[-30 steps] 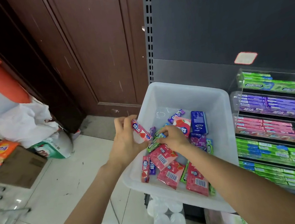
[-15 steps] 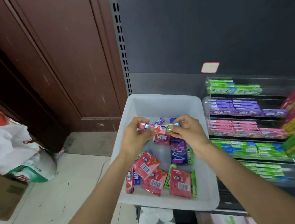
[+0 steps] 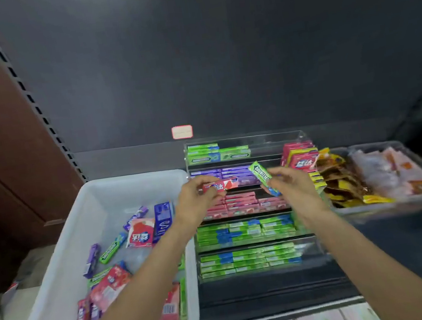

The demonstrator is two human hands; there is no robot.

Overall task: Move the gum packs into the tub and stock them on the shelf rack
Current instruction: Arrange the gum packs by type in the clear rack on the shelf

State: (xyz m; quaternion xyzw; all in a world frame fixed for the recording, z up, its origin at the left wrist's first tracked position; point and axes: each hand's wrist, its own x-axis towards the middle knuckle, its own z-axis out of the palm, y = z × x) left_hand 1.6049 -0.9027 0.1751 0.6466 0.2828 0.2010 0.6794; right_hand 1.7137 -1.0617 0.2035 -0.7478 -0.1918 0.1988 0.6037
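Gum packs fill both our hands: our left hand (image 3: 198, 196) pinches a red pack (image 3: 221, 185), our right hand (image 3: 290, 182) grips a green pack (image 3: 260, 174), both before the shelf rack (image 3: 252, 208). More packs lie in the white tub (image 3: 96, 203) at nine o'clock of the rack.

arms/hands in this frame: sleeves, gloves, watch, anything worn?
Both forearms are bare up to the frame's lower edge, with no sleeve in view. The left hand and right hand are bare too: no gloves, and no watch, band or ring shows on either. The picture is slightly blurred, so a thin ring could be missed.
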